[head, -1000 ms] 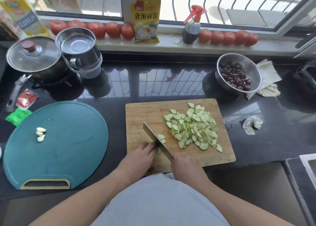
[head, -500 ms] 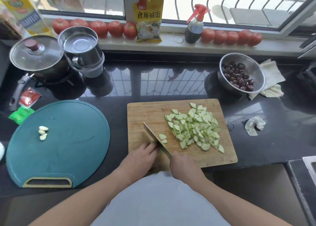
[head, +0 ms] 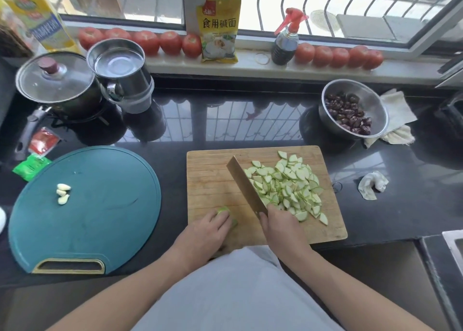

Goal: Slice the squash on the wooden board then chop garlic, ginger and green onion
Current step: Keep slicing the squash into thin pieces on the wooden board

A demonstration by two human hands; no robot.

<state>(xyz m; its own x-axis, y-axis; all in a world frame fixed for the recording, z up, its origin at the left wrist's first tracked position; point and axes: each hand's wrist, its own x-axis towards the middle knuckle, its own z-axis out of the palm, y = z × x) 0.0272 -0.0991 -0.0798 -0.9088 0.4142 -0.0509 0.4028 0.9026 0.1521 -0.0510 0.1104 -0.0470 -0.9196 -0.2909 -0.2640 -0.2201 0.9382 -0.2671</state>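
Since only a small, wet-cut squash stub remains under the left hand, which curls over it, it likely slips easily. Right hand wraps the knife handle.

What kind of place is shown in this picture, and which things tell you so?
Most likely a home kitchen counter by a window. A lidded pot sits on a burner at the left, a wooden board holds sliced squash, and tomatoes line the windowsill.
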